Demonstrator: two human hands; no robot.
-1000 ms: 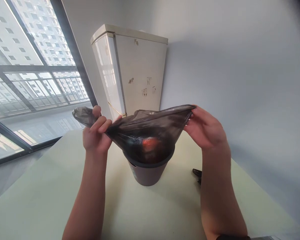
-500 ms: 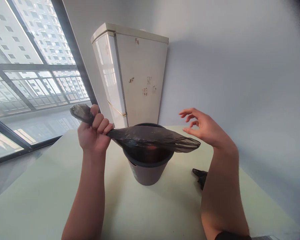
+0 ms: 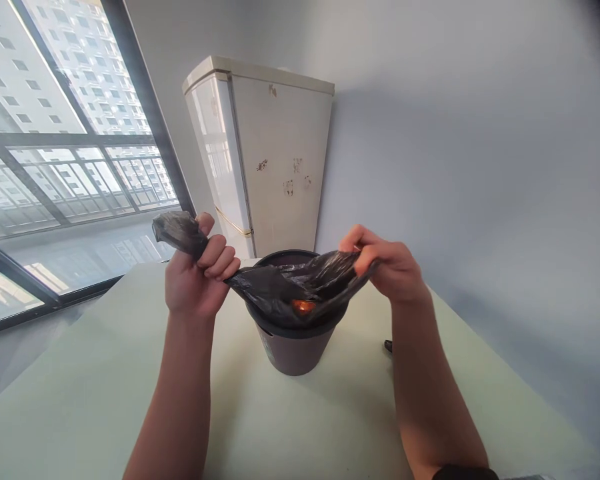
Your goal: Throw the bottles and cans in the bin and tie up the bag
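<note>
Black plastic bag (image 3: 265,290): stretched sideways across the bin (image 3: 297,353), clenched in the left grip (image 3: 193,280), pinched by the right grip (image 3: 397,267).

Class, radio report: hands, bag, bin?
Left hand gripping bunched black bag. Right hand holding its other side. Bag spanning mouth of bin. Dark item beside right forearm.

- Upright, round, black-rimmed, brownish-grey plastic bin (image 3: 297,353).
- Crumpled, glossy black plastic bag (image 3: 273,288), stretched sideways over the bin's mouth, one end bunched up.
</note>
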